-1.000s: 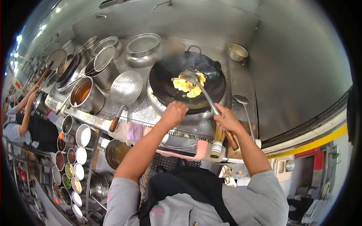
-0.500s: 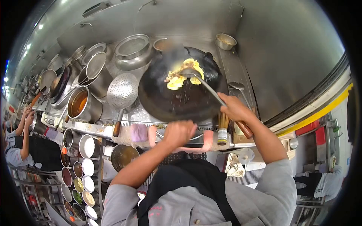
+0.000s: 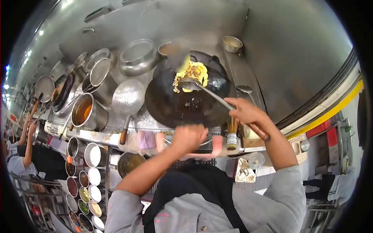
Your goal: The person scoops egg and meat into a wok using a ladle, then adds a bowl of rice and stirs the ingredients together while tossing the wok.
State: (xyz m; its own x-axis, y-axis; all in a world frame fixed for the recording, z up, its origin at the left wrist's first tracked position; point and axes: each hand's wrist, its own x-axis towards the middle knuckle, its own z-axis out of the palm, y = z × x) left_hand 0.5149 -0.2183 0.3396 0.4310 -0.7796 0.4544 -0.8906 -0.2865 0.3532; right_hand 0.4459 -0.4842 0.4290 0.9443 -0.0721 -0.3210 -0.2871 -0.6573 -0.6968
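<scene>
My right hand (image 3: 250, 112) is wrapped around the long handle of a ladle (image 3: 213, 93), its wooden end sticking out below my palm. The ladle's bowl presses into a yellow egg mass with brown bits (image 3: 196, 71) in the dark wok (image 3: 176, 106). My left hand (image 3: 189, 138) is closed at the wok's near rim, its fingers curled and partly hidden. A few white bits lie on the wok's bare surface. Just left of the wok lies a perforated skimmer (image 3: 128, 97), its wooden handle pointing toward me.
A pot of reddish-brown liquid (image 3: 88, 110) stands left, with a strainer (image 3: 100, 72) behind it. Several seasoning containers (image 3: 93, 155) line the lower left. Right of the wok are a bundled bamboo brush (image 3: 232, 126) and a spoon (image 3: 245, 89). Another person (image 3: 25, 155) works at far left.
The egg has been shoved toward the far side of the wok and bunched up, with the ladle behind it. My left hand stays at the near rim. Steam has thickened.
</scene>
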